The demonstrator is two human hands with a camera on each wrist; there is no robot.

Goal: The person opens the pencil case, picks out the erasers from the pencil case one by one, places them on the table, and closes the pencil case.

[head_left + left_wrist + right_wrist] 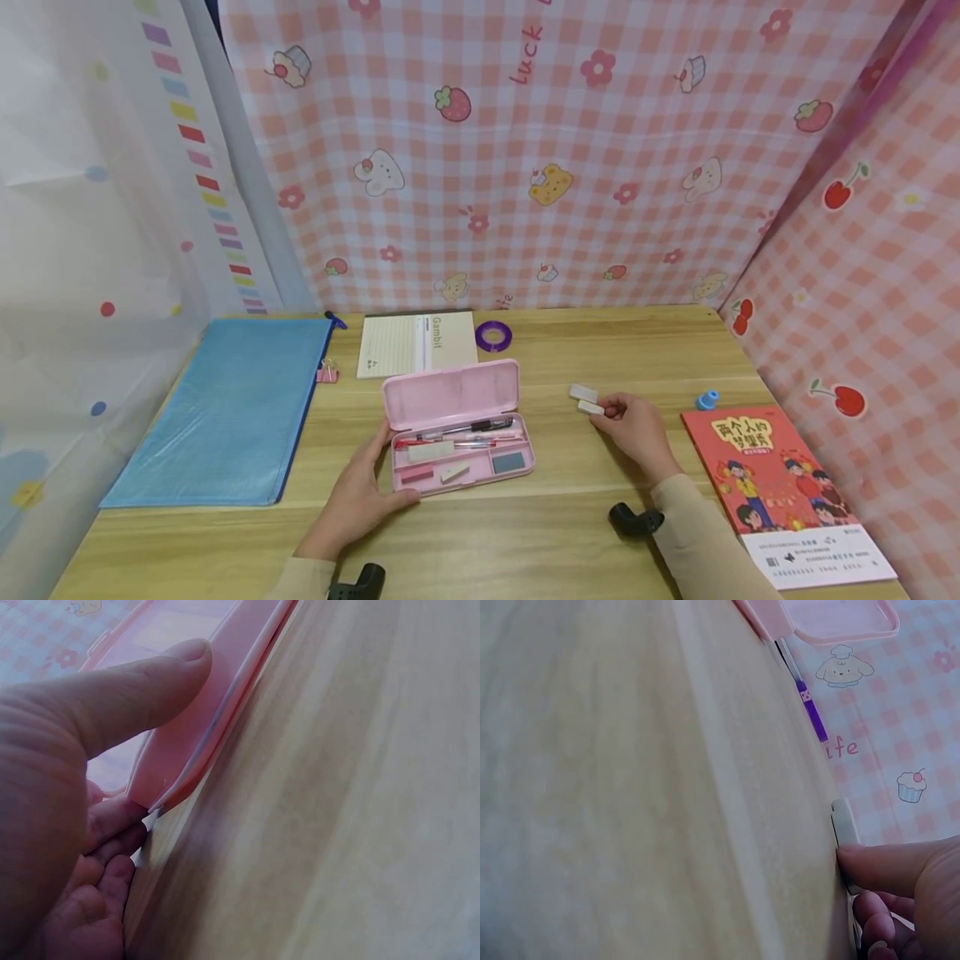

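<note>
A pink pencil case [463, 483] stands with its lid [452, 396] up at the middle of the table. Inside lie several pens [468, 429], a large white eraser [431, 452], a pink block [417, 473], a small white piece [454, 472] and a blue-grey block [507, 462]. My left hand [360, 496] holds the case by its left end, the thumb [161, 690] along the front wall and the fingers round the side. To the right, my right hand [636, 429] pinches a small white eraser [590, 407] low over the table. Just behind it lies another whitish eraser [582, 392].
A blue zip folder [225, 417] lies at left, beside a pink binder clip [327, 372]. Behind the case are a notebook [412, 343] and a purple tape roll [493, 336]. At right sit a red book [780, 492] and a small blue item [707, 400]. Patterned cloth [510, 167] hangs behind.
</note>
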